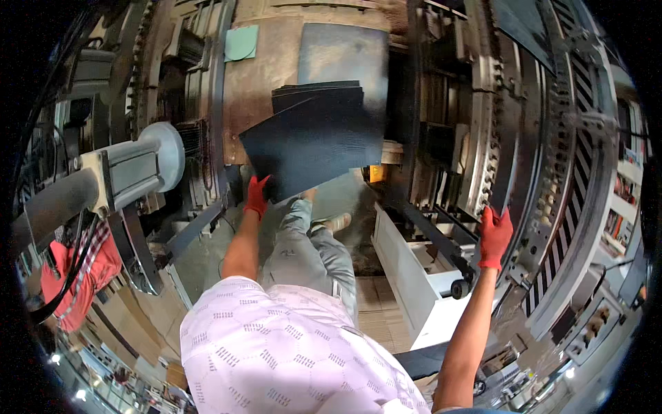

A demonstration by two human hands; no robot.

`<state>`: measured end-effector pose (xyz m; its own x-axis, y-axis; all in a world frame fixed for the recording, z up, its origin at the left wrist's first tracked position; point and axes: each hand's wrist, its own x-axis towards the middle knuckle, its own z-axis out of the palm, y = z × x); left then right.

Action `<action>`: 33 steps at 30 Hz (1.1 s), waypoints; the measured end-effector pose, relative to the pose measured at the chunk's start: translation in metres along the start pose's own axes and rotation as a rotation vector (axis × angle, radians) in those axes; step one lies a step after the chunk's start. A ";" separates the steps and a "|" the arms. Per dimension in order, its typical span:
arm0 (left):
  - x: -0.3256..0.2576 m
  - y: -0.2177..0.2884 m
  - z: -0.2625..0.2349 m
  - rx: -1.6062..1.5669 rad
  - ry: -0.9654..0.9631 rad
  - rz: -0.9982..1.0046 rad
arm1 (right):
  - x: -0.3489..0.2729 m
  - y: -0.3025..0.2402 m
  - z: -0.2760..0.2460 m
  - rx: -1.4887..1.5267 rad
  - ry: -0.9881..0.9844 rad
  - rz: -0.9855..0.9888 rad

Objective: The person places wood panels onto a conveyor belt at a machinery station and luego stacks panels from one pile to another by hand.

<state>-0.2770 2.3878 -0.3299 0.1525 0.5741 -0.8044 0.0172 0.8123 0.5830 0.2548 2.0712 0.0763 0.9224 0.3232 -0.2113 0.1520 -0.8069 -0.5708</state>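
My left hand (pixel 256 196), in a red glove, grips the near left corner of a black sheet (pixel 310 141). That sheet lies slanted over more black sheets (pixel 317 90) on the bed between the machine's two sides; how many it covers is hidden. Out to the right, my right hand (pixel 495 238), also red-gloved, is raised beside the machine's long metal rail (pixel 488 159). Its thumb and a finger point up and stand apart, with nothing visible between them. Whether it touches the rail I cannot tell.
A grey plate (pixel 345 52) and a pale green sheet (pixel 241 43) lie on the brown board (pixel 265 83). To the left juts a grey cylindrical machine part (pixel 165 157), with red cloth (pixel 79 276) hanging below. A white open box (pixel 407 276) stands right of my legs.
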 end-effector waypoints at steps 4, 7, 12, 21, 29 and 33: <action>-0.011 0.015 0.019 0.699 0.040 0.342 | -0.001 0.003 -0.004 -0.283 0.066 -0.160; -0.053 0.032 0.038 0.272 0.008 0.254 | -0.003 0.006 -0.006 -0.259 0.070 -0.188; -0.127 0.093 0.100 0.297 0.054 0.080 | -0.022 -0.008 -0.006 -0.348 0.241 -0.178; -0.277 0.168 0.321 0.030 -0.793 0.155 | -0.143 -0.083 0.048 0.054 0.846 -0.312; -0.345 0.119 0.532 0.371 -0.592 0.563 | -0.054 -0.050 -0.005 -0.159 0.539 0.324; -0.332 0.094 0.576 0.210 -0.442 0.756 | -0.018 -0.026 -0.005 0.029 0.375 0.218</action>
<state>0.2435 2.2149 0.0576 0.5616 0.8207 -0.1054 -0.0687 0.1732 0.9825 0.2364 2.0841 0.0988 0.9978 -0.0598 -0.0291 -0.0657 -0.8204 -0.5680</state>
